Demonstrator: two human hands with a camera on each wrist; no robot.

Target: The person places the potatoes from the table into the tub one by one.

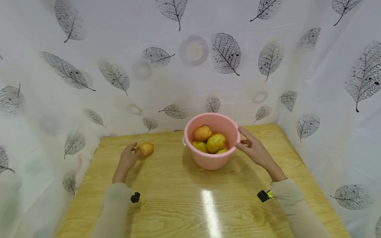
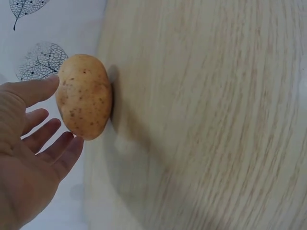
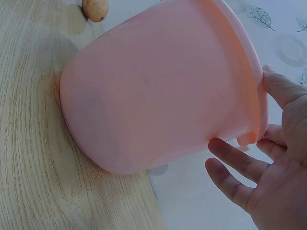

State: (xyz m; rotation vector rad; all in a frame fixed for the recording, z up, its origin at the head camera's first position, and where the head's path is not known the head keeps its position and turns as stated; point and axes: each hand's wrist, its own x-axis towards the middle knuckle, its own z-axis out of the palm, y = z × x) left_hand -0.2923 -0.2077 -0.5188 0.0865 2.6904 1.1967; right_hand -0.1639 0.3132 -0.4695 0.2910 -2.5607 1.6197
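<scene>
A tan potato (image 1: 146, 149) lies on the left of the table, with dark specks showing in the left wrist view. My left hand (image 1: 128, 160) is beside it, thumb and fingertips close around its near side, fingers loosely bent; whether they touch it is hard to tell. To the right stands an upright pink bucket (image 1: 212, 162) with several potatoes (image 1: 216, 143) inside, some yellower than the others. My right hand (image 1: 257, 152) rests against the bucket's right rim, thumb and fingers spread; the right wrist view shows the thumb (image 3: 278, 86) at the rim and fingers beside the wall.
The wood-grain table (image 1: 166, 198) reaches back to a white curtain (image 1: 190, 82) printed with dark leaves, which also hangs at both sides. A white handle fitting (image 1: 184, 141) sits at the bucket's left rim. Small black devices (image 1: 263, 196) are worn at the wrists.
</scene>
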